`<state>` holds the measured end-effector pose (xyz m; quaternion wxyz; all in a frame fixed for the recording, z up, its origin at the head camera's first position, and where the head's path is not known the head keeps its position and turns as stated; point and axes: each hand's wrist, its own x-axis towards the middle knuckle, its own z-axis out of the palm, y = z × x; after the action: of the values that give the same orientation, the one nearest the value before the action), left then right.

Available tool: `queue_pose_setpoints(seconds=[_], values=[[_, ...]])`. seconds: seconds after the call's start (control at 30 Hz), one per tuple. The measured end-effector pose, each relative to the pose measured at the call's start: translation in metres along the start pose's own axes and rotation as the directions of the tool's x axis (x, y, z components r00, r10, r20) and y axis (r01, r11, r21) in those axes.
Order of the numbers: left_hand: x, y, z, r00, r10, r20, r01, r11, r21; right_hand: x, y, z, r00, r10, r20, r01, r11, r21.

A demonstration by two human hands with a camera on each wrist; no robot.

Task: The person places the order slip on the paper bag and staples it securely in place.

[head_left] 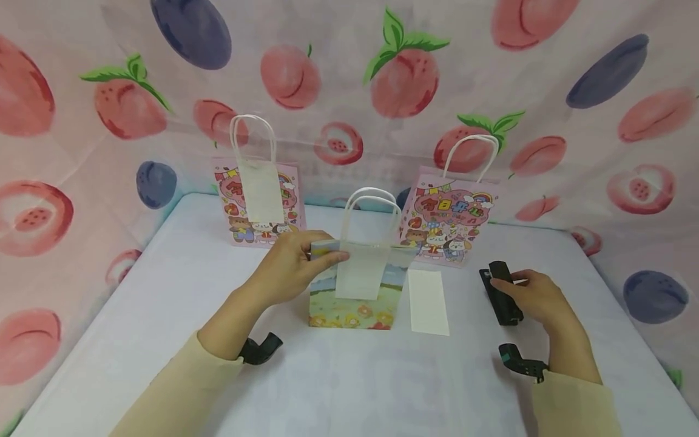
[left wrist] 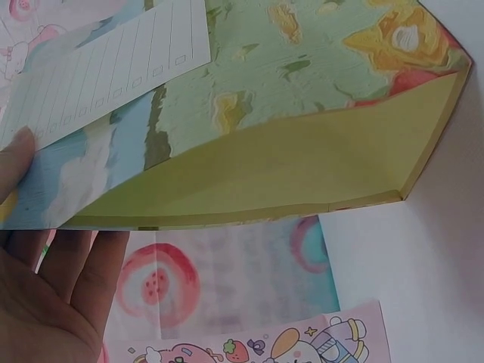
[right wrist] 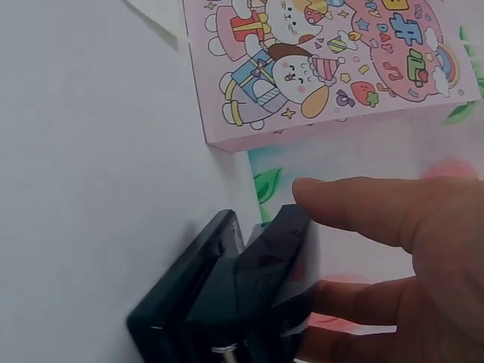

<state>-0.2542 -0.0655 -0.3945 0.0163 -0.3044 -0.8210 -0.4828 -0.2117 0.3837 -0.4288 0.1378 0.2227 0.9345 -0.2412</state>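
Observation:
My left hand (head_left: 295, 267) pinches the upper left edge of a paper gift bag (head_left: 349, 312) painted with a green meadow and yellow flowers. In the left wrist view the thumb lies at the edge of a lined paper slip (left wrist: 113, 76) on the bag's front, with fingers behind the bag. Two white handles (head_left: 373, 193) rise from its top. At the right, my right hand (head_left: 537, 297) holds a black stapler (head_left: 502, 294), thumb on one side and fingers on the other. In the right wrist view the stapler's jaws stand apart with nothing between them.
A white paper slip (head_left: 428, 302) lies on the white table (head_left: 349, 382) right of the meadow bag. Behind stand two pink cartoon gift bags, the left one (head_left: 232, 233) with a white slip on its front, the right one (head_left: 450, 224) without. A fruit-patterned cloth (head_left: 338, 79) hangs behind.

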Motion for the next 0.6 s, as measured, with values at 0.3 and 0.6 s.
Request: queue_pose_setpoints(seconds=[0.3, 0.6], values=[[-0.004, -0.003, 0.000, 1.000, -0.031, 0.004, 0.031, 0.999, -0.013, 0.006, 0.006, 0.011, 0.999, -0.045, 0.018, 0.044, 0.998, 0.043], [0.000, -0.003, 0.001, 1.000, -0.003, 0.004, 0.003, 0.999, -0.036, 0.002, 0.002, 0.002, 0.997, -0.067, -0.034, 0.072, 0.986, 0.152]])
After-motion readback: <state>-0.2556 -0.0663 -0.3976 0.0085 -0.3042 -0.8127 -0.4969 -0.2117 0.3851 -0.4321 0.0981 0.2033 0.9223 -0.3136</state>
